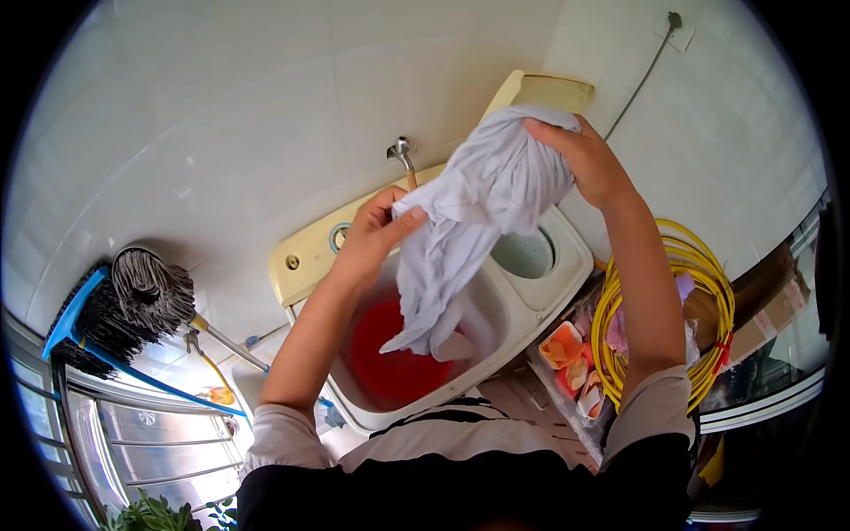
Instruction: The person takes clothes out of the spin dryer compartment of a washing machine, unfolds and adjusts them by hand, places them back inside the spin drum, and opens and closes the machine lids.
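A bunched white cloth (500, 181) hangs between my two hands above a twin-tub washing machine (522, 358). My left hand (367, 234) grips its left side, with thumb and fingers closed on the fabric. Higher up on the right, my right hand (584, 159) is wrapped round the gathered upper end. The loose lower part of the cloth droops into the wash tub, where a red round base (394, 354) shows at the bottom. To the right of that is the smaller round spin tub (524, 254), partly covered by the cloth. The machine's pale yellow lid (540, 91) stands raised behind.
A tap (402, 150) juts from the tiled wall behind the machine. On the left stand a grey mop (150, 288) and a blue-backed broom (78, 310). A coiled yellow hose (713, 265) hangs at the right, near a box of orange items (567, 350).
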A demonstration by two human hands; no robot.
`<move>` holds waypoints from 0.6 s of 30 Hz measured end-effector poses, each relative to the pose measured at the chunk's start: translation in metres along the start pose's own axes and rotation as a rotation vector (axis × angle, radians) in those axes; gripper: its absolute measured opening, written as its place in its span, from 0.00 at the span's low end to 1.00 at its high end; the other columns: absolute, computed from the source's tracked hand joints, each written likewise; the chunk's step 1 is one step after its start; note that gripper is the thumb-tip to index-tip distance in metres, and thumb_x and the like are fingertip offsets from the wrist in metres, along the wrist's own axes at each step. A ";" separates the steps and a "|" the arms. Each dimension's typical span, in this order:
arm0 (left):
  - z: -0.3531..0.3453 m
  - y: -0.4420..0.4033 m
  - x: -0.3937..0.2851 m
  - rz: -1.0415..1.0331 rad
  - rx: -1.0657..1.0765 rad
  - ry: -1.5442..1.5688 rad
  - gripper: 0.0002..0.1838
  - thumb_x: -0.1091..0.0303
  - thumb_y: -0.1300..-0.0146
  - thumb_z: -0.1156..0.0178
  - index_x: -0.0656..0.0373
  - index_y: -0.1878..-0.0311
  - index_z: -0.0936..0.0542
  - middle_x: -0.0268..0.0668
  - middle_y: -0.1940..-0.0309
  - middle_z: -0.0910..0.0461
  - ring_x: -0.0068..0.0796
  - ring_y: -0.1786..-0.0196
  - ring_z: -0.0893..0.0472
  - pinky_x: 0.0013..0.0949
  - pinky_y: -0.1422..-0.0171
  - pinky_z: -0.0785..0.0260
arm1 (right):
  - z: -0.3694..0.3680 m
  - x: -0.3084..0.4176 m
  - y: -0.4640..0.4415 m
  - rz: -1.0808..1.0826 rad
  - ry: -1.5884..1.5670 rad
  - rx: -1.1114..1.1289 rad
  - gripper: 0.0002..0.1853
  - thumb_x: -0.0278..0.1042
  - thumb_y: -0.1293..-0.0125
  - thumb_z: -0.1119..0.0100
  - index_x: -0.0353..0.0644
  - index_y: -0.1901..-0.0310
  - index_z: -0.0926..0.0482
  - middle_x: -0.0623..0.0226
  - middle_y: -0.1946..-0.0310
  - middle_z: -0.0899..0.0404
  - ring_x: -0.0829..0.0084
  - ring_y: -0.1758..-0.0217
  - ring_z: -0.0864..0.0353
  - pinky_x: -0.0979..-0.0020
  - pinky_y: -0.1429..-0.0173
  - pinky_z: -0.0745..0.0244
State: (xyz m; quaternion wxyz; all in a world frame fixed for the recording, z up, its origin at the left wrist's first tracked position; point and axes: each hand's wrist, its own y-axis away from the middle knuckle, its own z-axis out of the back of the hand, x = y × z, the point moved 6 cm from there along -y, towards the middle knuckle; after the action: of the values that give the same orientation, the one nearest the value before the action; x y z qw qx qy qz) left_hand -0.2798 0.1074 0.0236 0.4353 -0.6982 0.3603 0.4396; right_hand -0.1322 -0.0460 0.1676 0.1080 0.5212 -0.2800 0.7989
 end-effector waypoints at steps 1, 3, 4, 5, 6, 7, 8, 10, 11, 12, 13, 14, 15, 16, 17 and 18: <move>0.006 -0.001 -0.002 0.016 -0.029 -0.021 0.11 0.65 0.39 0.34 0.57 0.58 0.23 0.24 0.69 0.23 0.14 0.64 0.27 0.22 0.56 0.35 | -0.003 0.002 0.002 -0.033 -0.078 -0.010 0.19 0.42 0.35 0.42 0.33 0.52 0.21 0.68 0.59 0.18 0.78 0.55 0.22 0.74 0.48 0.29; 0.011 -0.003 -0.007 0.000 -0.100 -0.021 0.09 0.64 0.38 0.34 0.58 0.61 0.22 0.23 0.72 0.24 0.12 0.66 0.29 0.22 0.60 0.36 | 0.001 0.006 0.005 -0.072 -0.156 -0.026 0.20 0.43 0.36 0.41 0.33 0.53 0.20 0.68 0.59 0.18 0.78 0.57 0.21 0.74 0.50 0.28; 0.010 -0.003 -0.011 0.009 -0.096 -0.020 0.09 0.64 0.38 0.34 0.58 0.61 0.22 0.23 0.72 0.24 0.12 0.66 0.29 0.22 0.60 0.36 | 0.008 0.006 0.003 -0.078 -0.018 -0.034 0.20 0.44 0.38 0.39 0.33 0.54 0.20 0.68 0.61 0.18 0.78 0.59 0.21 0.75 0.52 0.28; 0.013 -0.004 -0.023 -0.071 -0.110 -0.109 0.09 0.65 0.38 0.34 0.58 0.64 0.22 0.23 0.73 0.24 0.12 0.68 0.29 0.21 0.62 0.36 | 0.015 0.008 0.001 -0.085 0.119 -0.041 0.20 0.44 0.39 0.37 0.33 0.56 0.19 0.68 0.63 0.17 0.79 0.61 0.21 0.75 0.54 0.27; 0.015 -0.004 -0.035 -0.152 -0.124 -0.200 0.08 0.65 0.38 0.34 0.59 0.66 0.21 0.24 0.74 0.24 0.12 0.69 0.30 0.21 0.63 0.37 | 0.021 0.012 0.001 -0.093 0.115 -0.044 0.20 0.44 0.39 0.37 0.33 0.56 0.19 0.68 0.63 0.17 0.79 0.61 0.21 0.75 0.54 0.27; 0.018 -0.004 -0.047 -0.187 -0.129 -0.276 0.09 0.66 0.38 0.34 0.59 0.70 0.21 0.24 0.76 0.24 0.12 0.71 0.30 0.21 0.65 0.37 | 0.025 0.022 0.002 -0.055 0.309 -0.012 0.20 0.44 0.41 0.36 0.33 0.57 0.19 0.68 0.65 0.17 0.79 0.63 0.21 0.76 0.56 0.26; 0.021 -0.005 -0.055 -0.179 -0.127 -0.277 0.09 0.66 0.38 0.34 0.59 0.70 0.21 0.24 0.76 0.24 0.12 0.71 0.30 0.21 0.65 0.37 | 0.028 0.031 0.002 -0.016 0.502 0.020 0.19 0.43 0.42 0.34 0.33 0.59 0.18 0.68 0.67 0.17 0.79 0.65 0.21 0.76 0.57 0.26; 0.026 -0.008 -0.070 -0.162 -0.105 -0.348 0.09 0.66 0.39 0.34 0.59 0.70 0.21 0.23 0.76 0.24 0.12 0.71 0.30 0.21 0.66 0.37 | 0.038 0.042 0.003 -0.008 0.533 0.025 0.16 0.41 0.43 0.34 0.34 0.62 0.17 0.67 0.68 0.17 0.79 0.65 0.21 0.77 0.57 0.27; 0.033 -0.011 -0.071 -0.141 -0.097 -0.341 0.09 0.66 0.37 0.35 0.59 0.70 0.21 0.24 0.75 0.23 0.12 0.71 0.28 0.21 0.65 0.35 | 0.043 0.046 0.004 0.019 0.613 0.012 0.16 0.41 0.43 0.34 0.34 0.63 0.17 0.68 0.68 0.17 0.79 0.65 0.21 0.77 0.57 0.27; 0.037 -0.013 -0.077 -0.139 -0.097 -0.341 0.09 0.66 0.37 0.35 0.59 0.70 0.21 0.24 0.75 0.23 0.12 0.71 0.28 0.21 0.65 0.35 | 0.048 0.049 0.004 0.047 0.694 0.000 0.16 0.41 0.43 0.34 0.34 0.63 0.17 0.68 0.68 0.17 0.79 0.66 0.21 0.76 0.57 0.27; 0.040 -0.015 -0.087 -0.151 -0.118 -0.216 0.09 0.65 0.36 0.36 0.59 0.69 0.21 0.25 0.75 0.22 0.12 0.70 0.27 0.21 0.64 0.34 | 0.051 0.050 0.004 0.050 0.685 -0.008 0.16 0.40 0.44 0.33 0.35 0.61 0.17 0.68 0.69 0.17 0.78 0.65 0.21 0.76 0.56 0.27; 0.041 -0.017 -0.096 -0.163 -0.138 -0.091 0.10 0.63 0.35 0.38 0.59 0.69 0.21 0.26 0.75 0.21 0.13 0.70 0.26 0.21 0.64 0.33 | 0.052 0.049 0.003 0.047 0.686 -0.009 0.16 0.40 0.44 0.33 0.35 0.61 0.17 0.68 0.69 0.17 0.78 0.65 0.21 0.76 0.56 0.27; 0.037 -0.020 -0.106 -0.160 -0.135 -0.089 0.10 0.63 0.35 0.38 0.59 0.69 0.21 0.26 0.75 0.21 0.13 0.70 0.26 0.21 0.64 0.33 | 0.052 0.045 0.002 0.023 0.612 0.002 0.16 0.40 0.43 0.33 0.37 0.58 0.17 0.68 0.67 0.17 0.79 0.63 0.21 0.76 0.55 0.27; 0.034 -0.022 -0.118 -0.197 -0.173 -0.032 0.11 0.62 0.34 0.39 0.59 0.68 0.21 0.27 0.74 0.21 0.14 0.70 0.25 0.21 0.63 0.32 | 0.051 0.040 0.002 -0.001 0.539 0.014 0.17 0.40 0.43 0.33 0.38 0.56 0.17 0.68 0.65 0.18 0.79 0.61 0.21 0.76 0.53 0.27; 0.032 -0.025 -0.130 -0.236 -0.211 0.024 0.11 0.61 0.33 0.40 0.59 0.67 0.20 0.29 0.73 0.20 0.15 0.69 0.24 0.21 0.63 0.31 | 0.048 0.036 0.002 -0.002 0.538 0.014 0.17 0.40 0.43 0.33 0.38 0.56 0.17 0.68 0.65 0.18 0.79 0.61 0.21 0.76 0.53 0.27; 0.029 -0.031 -0.138 -0.237 -0.212 0.024 0.11 0.61 0.33 0.40 0.59 0.67 0.20 0.29 0.73 0.20 0.15 0.69 0.24 0.21 0.63 0.31 | 0.041 0.028 0.000 -0.055 0.407 0.058 0.19 0.40 0.41 0.33 0.39 0.51 0.20 0.70 0.60 0.19 0.80 0.57 0.23 0.78 0.50 0.29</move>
State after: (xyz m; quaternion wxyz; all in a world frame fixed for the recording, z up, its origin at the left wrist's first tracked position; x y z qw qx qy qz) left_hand -0.3098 0.1617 0.1543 0.4036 -0.7830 0.2321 0.4125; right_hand -0.1129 -0.0726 0.2046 0.1689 0.3595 -0.2152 0.8921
